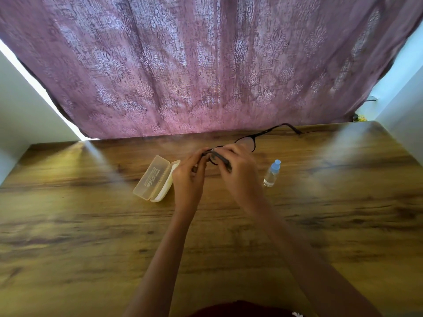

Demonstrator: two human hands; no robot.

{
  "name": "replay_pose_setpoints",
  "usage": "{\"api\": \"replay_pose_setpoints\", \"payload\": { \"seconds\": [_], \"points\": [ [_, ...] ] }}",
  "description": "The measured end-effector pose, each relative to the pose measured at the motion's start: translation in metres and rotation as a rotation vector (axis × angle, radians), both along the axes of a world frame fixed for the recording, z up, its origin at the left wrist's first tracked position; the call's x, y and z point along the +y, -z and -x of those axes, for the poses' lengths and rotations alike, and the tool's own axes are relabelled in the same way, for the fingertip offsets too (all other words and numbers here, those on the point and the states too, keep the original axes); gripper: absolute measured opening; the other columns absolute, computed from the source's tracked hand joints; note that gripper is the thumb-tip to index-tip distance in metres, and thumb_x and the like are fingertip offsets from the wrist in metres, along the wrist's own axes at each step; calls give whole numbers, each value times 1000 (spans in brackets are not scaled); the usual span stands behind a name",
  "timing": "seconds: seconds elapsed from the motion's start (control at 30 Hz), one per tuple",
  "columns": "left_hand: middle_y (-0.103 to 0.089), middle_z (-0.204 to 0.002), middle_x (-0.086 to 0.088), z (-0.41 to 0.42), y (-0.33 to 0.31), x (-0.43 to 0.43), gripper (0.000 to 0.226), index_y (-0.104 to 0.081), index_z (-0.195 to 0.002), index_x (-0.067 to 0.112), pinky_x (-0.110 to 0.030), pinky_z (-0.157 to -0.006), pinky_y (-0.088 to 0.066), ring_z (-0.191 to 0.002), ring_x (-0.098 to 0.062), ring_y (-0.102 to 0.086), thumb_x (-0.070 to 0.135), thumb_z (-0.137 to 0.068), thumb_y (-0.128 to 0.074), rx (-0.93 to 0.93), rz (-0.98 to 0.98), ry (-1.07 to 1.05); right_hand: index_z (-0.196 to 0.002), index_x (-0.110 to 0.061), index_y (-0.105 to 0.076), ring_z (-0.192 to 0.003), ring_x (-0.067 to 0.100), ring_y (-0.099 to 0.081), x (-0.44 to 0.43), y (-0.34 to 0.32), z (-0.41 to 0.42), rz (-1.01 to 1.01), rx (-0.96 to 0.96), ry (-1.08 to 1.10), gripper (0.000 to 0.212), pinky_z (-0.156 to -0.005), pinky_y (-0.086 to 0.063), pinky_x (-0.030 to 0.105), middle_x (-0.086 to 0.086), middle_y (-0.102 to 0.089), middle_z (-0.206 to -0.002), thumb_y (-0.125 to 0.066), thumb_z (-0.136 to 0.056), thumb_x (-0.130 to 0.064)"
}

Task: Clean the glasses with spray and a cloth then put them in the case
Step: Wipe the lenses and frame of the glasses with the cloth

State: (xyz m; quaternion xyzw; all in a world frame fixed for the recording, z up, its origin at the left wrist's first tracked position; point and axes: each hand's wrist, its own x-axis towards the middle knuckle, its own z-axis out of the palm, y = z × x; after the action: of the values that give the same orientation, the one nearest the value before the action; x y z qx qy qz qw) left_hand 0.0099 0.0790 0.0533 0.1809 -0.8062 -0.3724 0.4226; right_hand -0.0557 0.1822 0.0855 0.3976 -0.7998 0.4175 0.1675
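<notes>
Glasses (pixel 246 143) held up over table (pixel 91 225), both hands gripping frame.
Left hand (pixel 188 177) & right hand (pixel 240 172) pinch one end; far arm sticks out, could twist w/ pressure. Case (pixel 155 178) open, spray (pixel 272 173) nearby.

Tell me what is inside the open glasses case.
The case lies open on the table; nothing shows in the lid half. The left hand covers part of the base half, so its contents cannot be told.

Wooden table (pixel 91 225), purple patterned curtain (pixel 194 65) (hanging behind), pale walls (pixel 27 110).
</notes>
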Motion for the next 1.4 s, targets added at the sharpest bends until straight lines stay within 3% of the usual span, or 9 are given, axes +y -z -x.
{"api": "replay_pose_setpoints", "payload": {
  "seconds": [0.07, 0.23, 0.4, 0.63, 0.8, 1.0, 1.13, 1.27, 1.4],
  "points": [
    [-69, -93, 6, -1, -1, -1, 22, -69, -109, 11, -5, -71, -41, -84, 5, -58, 8, -90, -60, 4, 12, -16, -106, 1, -69, -91, 25, -60, -1, -3, 5, -2, -19, 62, 26, -80, -45, 25, 13, -66, -95, -69, -80, 1],
    [-68, -93, 7, 1, -2, -1, 24, -68, -113, 12, -5, -69, -40, -80, 3, -58, 11, -92, -58, -3, 3, -33, -98, 0, -70, -82, 22, -59, 1, 0, -1, 1, 6, 59, 21, -74, -40, 21, 10, -64, -87, -72, -77, 1],
    [-69, -95, 5, 2, -4, 2, 24, -68, -112, 11, -4, -71, -39, -82, -2, -61, 8, -90, -60, -24, 7, -21, -95, 0, -70, -80, 21, -60, -5, -2, -1, 69, -10, -21, 18, -70, -50, 27, 10, -64, -87, -73, -77, 0],
    [-72, -92, 0, -1, -6, 3, 22, -69, -111, 10, -22, -71, -49, -81, -13, -65, 11, -91, -62, -22, 74, -50, -85, 4, -67, -74, 28, -58, -2, -5, 11, 34, 39, 36, 19, -59, -53, 35, 13, -60, -79, -75, -69, 10],
    [-71, -97, -2, 1, -5, 3, 22, -68, -112, 9, -33, -75, -54, -85, -16, -67, 9, -91, -61, -8, 61, -42, -83, -1, -64, -64, 23, -60, 4, 0, -2, 62, 3, 6, 22, -56, -48, 28, 11, -61, -76, -78, -68, 7],
    [-70, -95, -3, -1, -5, 6, 25, -67, -113, 8, -24, -74, -50, -82, -17, -65, 2, -90, -58, -17, 81, -1, -91, 0, -68, -77, 18, -56, -2, -4, 3, 19, -17, -20, 15, -66, -42, 20, 9, -61, -84, -72, -76, -1],
    [-70, -94, -2, -2, -6, 4, 23, -68, -113, 8, -16, -74, -47, -82, -15, -65, 6, -91, -59, -12, 70, -17, -86, 4, -65, -73, 23, -59, -2, -6, 5, 35, 13, 31, 20, -62, -46, 23, 11, -59, -80, -75, -69, 9],
    [-71, -95, -2, -2, -5, 4, 22, -68, -112, 8, -18, -73, -49, -82, -15, -66, 10, -92, -58, -3, 65, -41, -87, 4, -66, -69, 20, -58, 3, -2, -1, 23, 20, 56, 21, -62, -45, 23, 12, -59, -80, -76, -69, 10],
    [-70, -94, -2, 0, -1, 3, 22, -68, -111, 7, -7, -74, -43, -81, -13, -65, 3, -92, -58, -14, 67, -65, -97, 0, -71, -83, 15, -56, 3, 3, -13, -127, 24, 40, 16, -75, -41, 17, 9, -62, -93, -69, -82, -1]
  ]
}}
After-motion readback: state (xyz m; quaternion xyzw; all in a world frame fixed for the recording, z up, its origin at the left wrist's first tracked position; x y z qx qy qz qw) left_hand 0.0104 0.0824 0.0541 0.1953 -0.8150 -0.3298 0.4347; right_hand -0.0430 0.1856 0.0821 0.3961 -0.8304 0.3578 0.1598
